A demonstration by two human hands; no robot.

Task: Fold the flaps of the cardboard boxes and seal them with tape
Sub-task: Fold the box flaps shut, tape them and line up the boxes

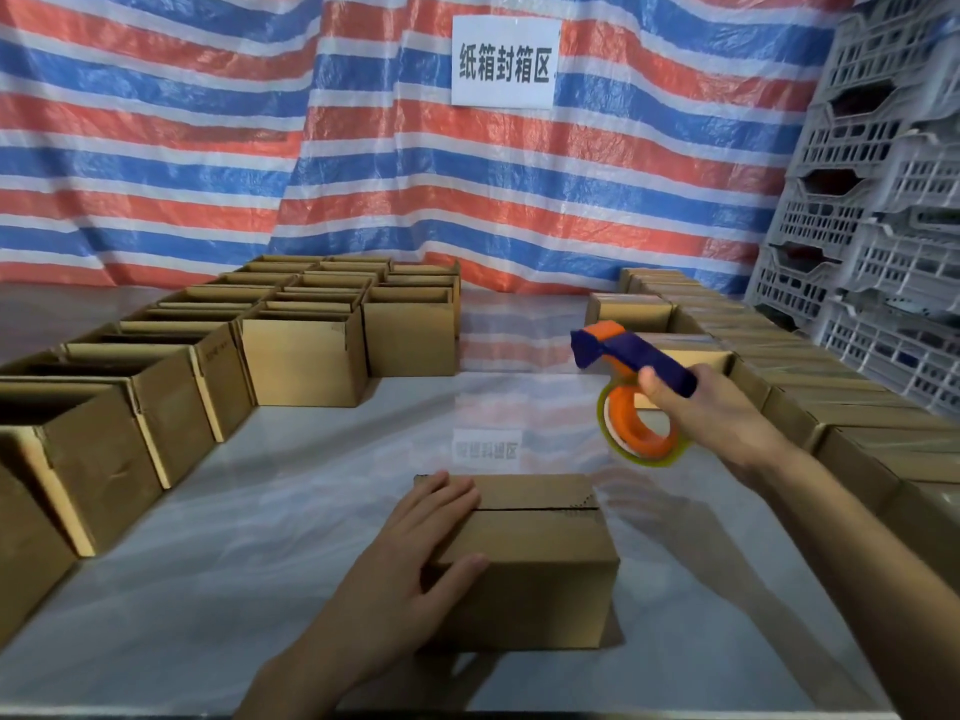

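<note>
A small cardboard box [540, 553] sits on the white table in front of me, its top flaps folded down and meeting at a dark seam. My left hand [415, 543] lies flat on the box's left end, fingers straight across the top and thumb on the front face. My right hand [691, 413] grips the blue handle of an orange and blue tape dispenser [631, 392] with a clear tape roll, held in the air above and to the right of the box.
Several open-topped boxes [301, 350] stand in rows along the left and back left. Closed boxes [831, 407] line the right side. Grey plastic crates [893, 200] are stacked at the far right. A striped tarp with a white sign [506, 59] hangs behind.
</note>
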